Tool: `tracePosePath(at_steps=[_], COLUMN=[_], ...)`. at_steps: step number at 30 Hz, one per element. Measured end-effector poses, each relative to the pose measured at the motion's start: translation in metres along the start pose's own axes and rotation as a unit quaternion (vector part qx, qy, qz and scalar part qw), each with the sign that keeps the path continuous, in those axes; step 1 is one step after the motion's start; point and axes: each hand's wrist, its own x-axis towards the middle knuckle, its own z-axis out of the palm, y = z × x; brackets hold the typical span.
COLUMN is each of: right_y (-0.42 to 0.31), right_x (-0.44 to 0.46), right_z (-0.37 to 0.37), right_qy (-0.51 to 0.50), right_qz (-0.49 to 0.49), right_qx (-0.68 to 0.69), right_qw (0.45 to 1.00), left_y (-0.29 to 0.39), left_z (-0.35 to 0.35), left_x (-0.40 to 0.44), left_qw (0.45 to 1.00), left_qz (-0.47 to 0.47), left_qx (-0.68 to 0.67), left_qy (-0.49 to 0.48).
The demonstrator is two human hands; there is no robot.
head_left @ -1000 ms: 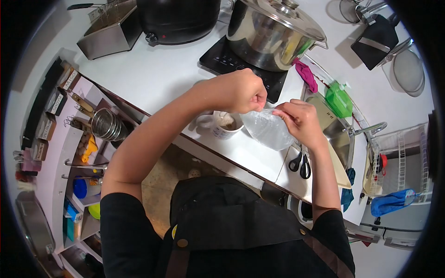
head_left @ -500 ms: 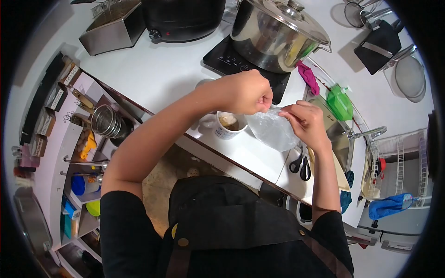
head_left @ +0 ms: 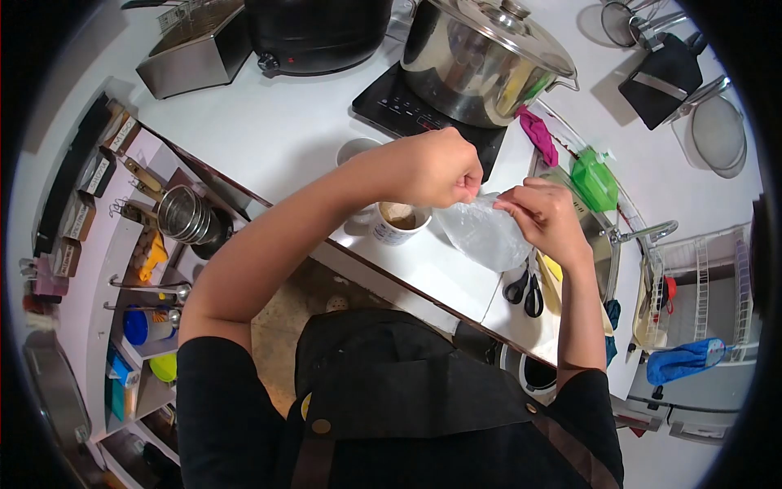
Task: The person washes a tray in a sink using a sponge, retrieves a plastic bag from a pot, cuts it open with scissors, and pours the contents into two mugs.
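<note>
A clear plastic bag hangs between my hands above the white counter. My left hand is closed at the bag's upper left edge, with the fingertips partly hidden. At the upper right edge, my right hand pinches the plastic between thumb and fingers. Just left of the bag stands a white patterned cup with something brownish and pale inside. Black-handled scissors lie on the counter below my right hand.
Behind my hands, a large lidded steel pot stands on a black induction cooker. A black electric pot is farther left. The sink faucet and a green bottle are at right. Shelves hold strainers at left.
My right hand has shifted slightly away from my left, and the top of the bag is spread a little wider between them. The cup stays on the counter.
</note>
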Motion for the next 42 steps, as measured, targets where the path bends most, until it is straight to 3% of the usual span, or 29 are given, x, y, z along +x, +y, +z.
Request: tracePosePath(at_steps=[16, 42], right_y=[0.001, -0.007], right_x=[0.003, 0.016], right_z=[-0.017, -0.034], right_qy=[-0.055, -0.116], right_qz=[0.003, -0.026], right_qx=[-0.002, -0.048], right_qw=[0.998, 0.992], left_y=[0.0, 0.004], left_z=[0.006, 0.004], left_x=[0.005, 0.005], left_qw=[0.999, 0.999], left_qz=[0.041, 0.025], left_qx=[-0.011, 0.014], left_qy=[0.033, 0.036])
